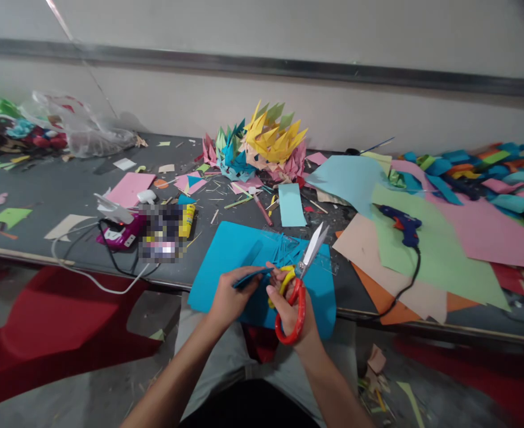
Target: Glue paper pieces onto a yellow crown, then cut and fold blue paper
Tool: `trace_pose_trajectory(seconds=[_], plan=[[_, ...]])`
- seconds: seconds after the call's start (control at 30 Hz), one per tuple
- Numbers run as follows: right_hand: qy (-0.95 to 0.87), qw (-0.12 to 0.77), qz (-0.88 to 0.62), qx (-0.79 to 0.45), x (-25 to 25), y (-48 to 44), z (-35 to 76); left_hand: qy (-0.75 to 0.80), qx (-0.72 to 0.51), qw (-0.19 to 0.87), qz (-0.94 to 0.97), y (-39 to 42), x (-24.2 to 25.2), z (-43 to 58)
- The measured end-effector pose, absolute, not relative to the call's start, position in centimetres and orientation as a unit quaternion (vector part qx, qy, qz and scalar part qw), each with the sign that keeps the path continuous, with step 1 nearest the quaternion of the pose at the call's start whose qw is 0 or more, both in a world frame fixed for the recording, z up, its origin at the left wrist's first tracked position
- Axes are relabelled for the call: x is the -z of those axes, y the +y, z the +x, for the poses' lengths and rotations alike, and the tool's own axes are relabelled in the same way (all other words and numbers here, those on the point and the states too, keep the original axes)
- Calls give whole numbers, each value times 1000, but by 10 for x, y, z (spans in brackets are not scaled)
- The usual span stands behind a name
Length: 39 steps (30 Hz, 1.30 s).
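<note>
My left hand (232,295) is closed on a small dark blue paper piece (251,277), pinched between thumb and fingers. In my right hand (294,306) are scissors (305,270) with one red and one yellow handle; their blades point up and away, slightly parted. The right fingertips come close to the paper piece's edge, and I cannot tell whether they touch it. Beneath both hands lies a large blue sheet (219,252) overhanging the table's front edge. Thin blue paper strips (284,249) are heaped on it beside a clear ruler-like strip.
Folded-paper crowns (273,139) stand at the back. A glue gun (402,224) rests on coloured sheets (422,255) at right, its cord trailing forward. A purple power strip (123,232) with cables and a plastic bag (92,131) are at left. Paper scraps litter the table.
</note>
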State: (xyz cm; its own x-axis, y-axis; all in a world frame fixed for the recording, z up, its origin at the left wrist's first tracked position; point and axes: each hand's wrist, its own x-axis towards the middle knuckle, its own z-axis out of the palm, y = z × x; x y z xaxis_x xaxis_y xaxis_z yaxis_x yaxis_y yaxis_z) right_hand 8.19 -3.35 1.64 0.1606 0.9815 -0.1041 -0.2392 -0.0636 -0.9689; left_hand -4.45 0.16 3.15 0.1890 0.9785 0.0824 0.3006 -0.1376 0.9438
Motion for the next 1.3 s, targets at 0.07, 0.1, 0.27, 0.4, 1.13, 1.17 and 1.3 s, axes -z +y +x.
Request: trace_pose_trajectory(seconds=[0.07,0.1,0.27,0.4,1.13,1.17,1.3], plan=[[-370,573,-502,-532,-17,-32,82,497,-393,429,644,2,-31,-45],[-370,571,-503,-533,-18,-32,83,496,-393,431,644,3,-31,-45],[-383,544,-517,-538,-20,-31,89,522,-385,465,602,2,-41,-44],[-399,534,-524,-530,-24,-35,101,536,-394,549,506,-3,-59,-41],[-437,508,-578,-466,-35,-59,129,505,-389,681,360,-15,-70,-31],[-451,494,-574,-472,-37,-57,133,504,-375,676,385,-13,-71,-35],[-479,467,-564,-484,-42,-49,147,460,-342,623,533,-8,-80,-49]])
